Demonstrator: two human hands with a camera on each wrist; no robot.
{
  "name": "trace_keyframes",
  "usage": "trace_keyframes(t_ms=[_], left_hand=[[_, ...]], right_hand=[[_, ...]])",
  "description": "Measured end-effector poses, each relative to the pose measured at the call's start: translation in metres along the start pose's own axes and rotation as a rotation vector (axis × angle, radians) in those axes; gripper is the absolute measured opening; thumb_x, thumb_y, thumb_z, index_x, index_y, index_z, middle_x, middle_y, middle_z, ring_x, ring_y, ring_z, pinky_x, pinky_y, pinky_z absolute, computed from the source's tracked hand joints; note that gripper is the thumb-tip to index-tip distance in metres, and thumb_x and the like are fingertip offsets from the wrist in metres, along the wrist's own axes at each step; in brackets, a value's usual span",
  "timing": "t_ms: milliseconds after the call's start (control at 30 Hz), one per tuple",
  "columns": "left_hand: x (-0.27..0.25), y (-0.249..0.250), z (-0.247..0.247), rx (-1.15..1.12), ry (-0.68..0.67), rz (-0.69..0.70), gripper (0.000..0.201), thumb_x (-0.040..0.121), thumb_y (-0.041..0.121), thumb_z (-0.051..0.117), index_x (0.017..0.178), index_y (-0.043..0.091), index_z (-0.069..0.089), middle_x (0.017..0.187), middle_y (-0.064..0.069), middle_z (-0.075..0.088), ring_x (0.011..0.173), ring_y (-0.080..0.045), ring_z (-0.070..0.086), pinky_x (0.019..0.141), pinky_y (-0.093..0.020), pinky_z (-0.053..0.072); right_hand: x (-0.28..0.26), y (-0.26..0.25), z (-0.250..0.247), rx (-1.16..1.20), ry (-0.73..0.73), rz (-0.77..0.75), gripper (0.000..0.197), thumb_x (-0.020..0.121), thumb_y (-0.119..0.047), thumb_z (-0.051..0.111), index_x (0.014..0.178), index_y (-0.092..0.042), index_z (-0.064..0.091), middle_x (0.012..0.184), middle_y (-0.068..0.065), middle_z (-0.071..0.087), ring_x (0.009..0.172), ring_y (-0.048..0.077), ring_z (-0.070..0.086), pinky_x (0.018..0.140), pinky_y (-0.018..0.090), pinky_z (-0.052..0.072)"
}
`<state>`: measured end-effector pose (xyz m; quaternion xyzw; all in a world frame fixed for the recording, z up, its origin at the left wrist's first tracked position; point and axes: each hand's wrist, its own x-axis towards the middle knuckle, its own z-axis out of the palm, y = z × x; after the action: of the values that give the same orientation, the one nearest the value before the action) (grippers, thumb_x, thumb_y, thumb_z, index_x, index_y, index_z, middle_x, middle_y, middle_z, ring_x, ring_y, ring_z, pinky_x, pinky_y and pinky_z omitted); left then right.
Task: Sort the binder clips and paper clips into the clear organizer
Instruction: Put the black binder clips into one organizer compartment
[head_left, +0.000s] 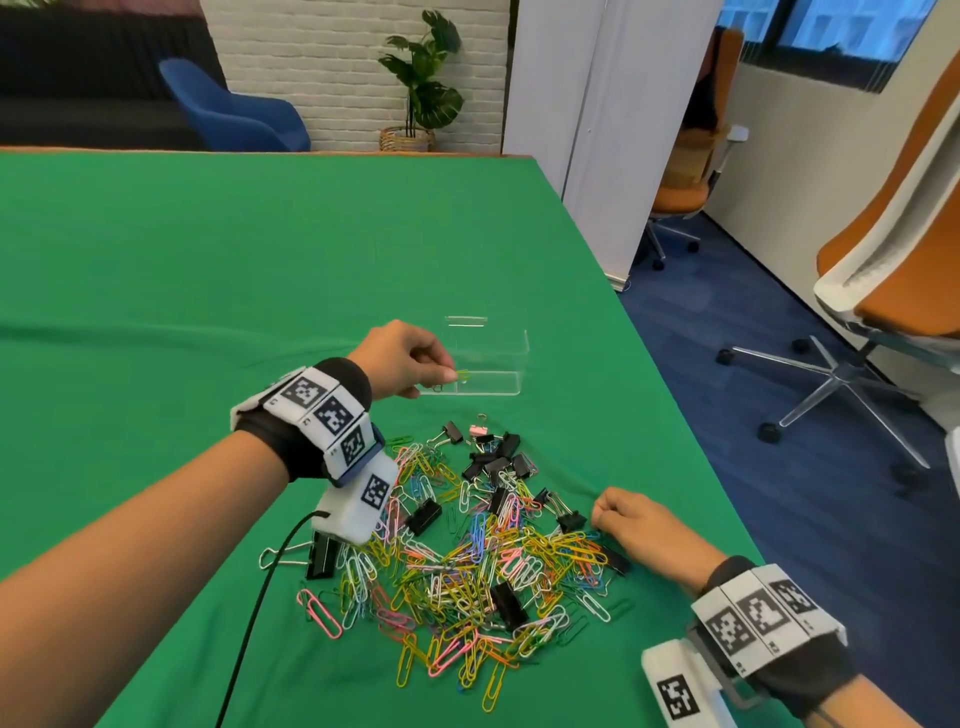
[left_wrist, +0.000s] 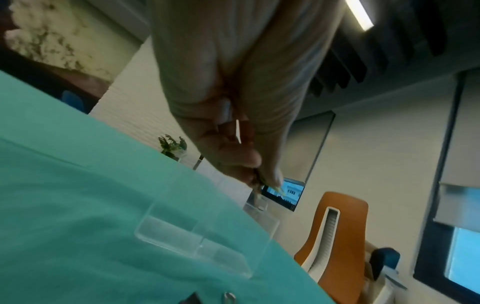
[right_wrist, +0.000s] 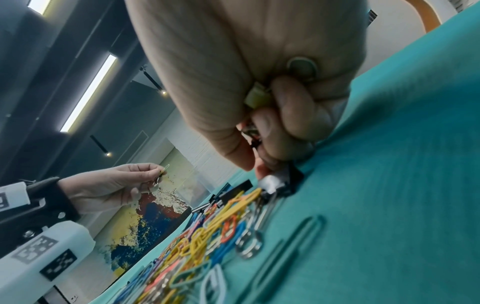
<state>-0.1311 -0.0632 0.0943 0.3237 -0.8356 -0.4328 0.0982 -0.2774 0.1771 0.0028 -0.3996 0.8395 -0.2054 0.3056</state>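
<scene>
A mixed pile (head_left: 467, 551) of coloured paper clips and black binder clips lies on the green cloth. Beyond it stands the clear organizer (head_left: 498, 345), with nothing visible inside. My left hand (head_left: 451, 375) is raised at the organizer's near left corner and pinches a light green paper clip (head_left: 462, 374) between thumb and forefinger. The left wrist view shows those fingertips (left_wrist: 262, 179) above the organizer (left_wrist: 194, 236). My right hand (head_left: 597, 514) is curled at the pile's right edge. In the right wrist view it (right_wrist: 259, 168) holds a few small clips in the fist and touches a black binder clip (right_wrist: 291, 181).
The table's right edge (head_left: 675, 415) runs close past the organizer and the pile. Orange office chairs (head_left: 909, 270) stand on the blue floor beyond it. A black cable (head_left: 249, 623) trails from my left wrist across the cloth. Bare green cloth (head_left: 182, 270) stretches left and back.
</scene>
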Motion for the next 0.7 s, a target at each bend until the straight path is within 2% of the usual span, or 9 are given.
trace_keyframes(t_ms=[100, 200, 267, 367, 433, 533, 633, 700], left_hand=[[-0.002, 0.001, 0.004, -0.029, -0.176, -0.078, 0.019, 0.074, 0.008, 0.074, 0.073, 0.015, 0.057, 0.063, 0.001, 0.055, 0.055, -0.008, 0.048, 0.038, -0.008, 0.039], [-0.004, -0.001, 0.007, -0.078, -0.252, -0.132, 0.023, 0.072, 0.008, 0.076, 0.073, 0.015, 0.054, 0.061, 0.003, 0.052, 0.052, -0.008, 0.044, 0.037, -0.009, 0.036], [-0.006, -0.001, 0.004, -0.056, -0.295, -0.136, 0.021, 0.074, 0.012, 0.075, 0.073, 0.016, 0.054, 0.061, 0.004, 0.052, 0.048, -0.004, 0.046, 0.037, -0.009, 0.035], [-0.013, -0.003, 0.003, 0.055, -0.426, -0.112, 0.013, 0.079, 0.014, 0.070, 0.077, 0.017, 0.057, 0.067, 0.003, 0.058, 0.047, 0.004, 0.054, 0.042, -0.010, 0.043], [-0.018, -0.006, 0.005, 0.035, -0.441, -0.082, 0.011, 0.082, 0.011, 0.067, 0.082, 0.018, 0.059, 0.069, 0.001, 0.059, 0.048, 0.004, 0.055, 0.044, -0.010, 0.046], [-0.024, -0.004, 0.007, 0.025, -0.398, -0.009, 0.009, 0.084, 0.010, 0.065, 0.087, 0.017, 0.060, 0.069, 0.002, 0.054, 0.050, 0.001, 0.051, 0.045, -0.010, 0.046], [-0.031, 0.002, 0.012, -0.016, -0.369, 0.051, 0.013, 0.081, 0.007, 0.068, 0.082, 0.018, 0.062, 0.069, 0.001, 0.057, 0.047, 0.003, 0.055, 0.044, -0.010, 0.046], [-0.037, 0.007, 0.014, -0.063, -0.352, 0.074, 0.016, 0.077, 0.002, 0.071, 0.078, 0.016, 0.063, 0.068, -0.003, 0.060, 0.045, 0.004, 0.055, 0.044, -0.010, 0.046]], right_hand=[[0.001, 0.003, 0.000, 0.004, -0.001, -0.010, 0.016, 0.092, -0.018, 0.045, 0.077, -0.021, 0.050, 0.068, -0.008, 0.051, 0.062, 0.004, 0.043, 0.066, 0.026, 0.036], [0.003, 0.005, 0.001, 0.006, -0.004, -0.026, 0.021, 0.092, -0.017, 0.046, 0.072, -0.024, 0.048, 0.066, -0.009, 0.049, 0.061, 0.004, 0.042, 0.067, 0.026, 0.036], [0.004, 0.006, 0.001, 0.014, -0.009, -0.031, 0.022, 0.092, -0.017, 0.046, 0.072, -0.024, 0.048, 0.066, -0.009, 0.049, 0.061, 0.005, 0.042, 0.068, 0.026, 0.036], [0.001, 0.006, -0.002, 0.022, -0.016, -0.032, 0.023, 0.092, -0.016, 0.046, 0.071, -0.025, 0.048, 0.068, -0.008, 0.050, 0.063, 0.005, 0.043, 0.069, 0.027, 0.036], [-0.003, -0.003, -0.005, 0.008, 0.001, -0.065, 0.022, 0.093, -0.017, 0.046, 0.072, -0.026, 0.047, 0.068, -0.009, 0.050, 0.063, 0.006, 0.044, 0.066, 0.026, 0.037], [-0.007, -0.042, -0.014, -0.072, 0.094, -0.222, 0.013, 0.093, -0.028, 0.047, 0.081, -0.025, 0.052, 0.065, -0.008, 0.051, 0.061, 0.011, 0.046, 0.059, 0.026, 0.036], [0.001, -0.094, -0.017, 0.026, 0.085, -0.353, 0.021, 0.092, -0.036, 0.050, 0.096, -0.018, 0.061, 0.067, -0.010, 0.051, 0.060, 0.005, 0.045, 0.059, 0.023, 0.035], [0.005, -0.117, -0.015, 0.083, 0.069, -0.393, 0.022, 0.092, -0.033, 0.052, 0.096, -0.014, 0.062, 0.070, -0.008, 0.051, 0.064, 0.007, 0.045, 0.060, 0.023, 0.034]])
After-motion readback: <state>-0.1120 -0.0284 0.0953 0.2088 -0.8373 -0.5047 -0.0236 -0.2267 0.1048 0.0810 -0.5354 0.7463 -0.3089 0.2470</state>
